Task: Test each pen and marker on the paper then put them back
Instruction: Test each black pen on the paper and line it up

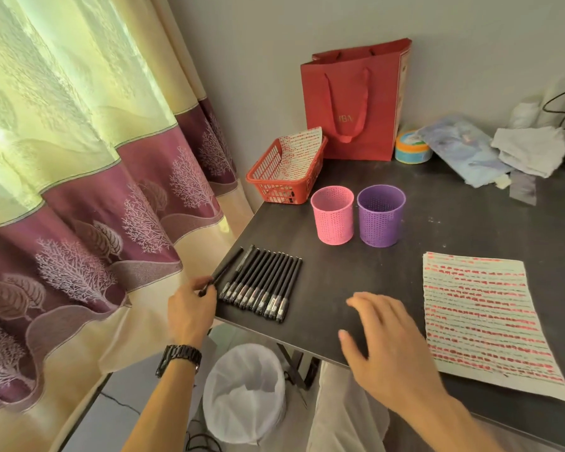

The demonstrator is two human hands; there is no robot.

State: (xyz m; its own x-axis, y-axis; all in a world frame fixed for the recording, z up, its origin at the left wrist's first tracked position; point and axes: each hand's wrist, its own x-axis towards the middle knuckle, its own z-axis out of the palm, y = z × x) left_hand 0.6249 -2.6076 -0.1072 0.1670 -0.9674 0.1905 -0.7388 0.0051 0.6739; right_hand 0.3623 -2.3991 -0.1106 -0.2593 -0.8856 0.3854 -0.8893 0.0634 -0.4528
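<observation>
Several black pens (261, 285) lie side by side in a row near the dark table's (454, 223) left front corner. My left hand (190, 308) pinches the near end of one more black pen (224, 271), which lies at the row's left side by the table edge. My right hand (385, 347) hovers open over the table's front, fingers spread, between the pens and a sheet of paper (483, 321) covered in red and dark lines. A pink cup (332, 215) and a purple cup (381, 215), both perforated, stand behind the pens.
A red basket (274, 177) holding another marked sheet sits at the back left, with a red paper bag (356, 102) behind it. A round tin (411, 146), a blue packet and cloths lie at the back right. A white-lined bin (245, 389) stands under the table; a curtain hangs at left.
</observation>
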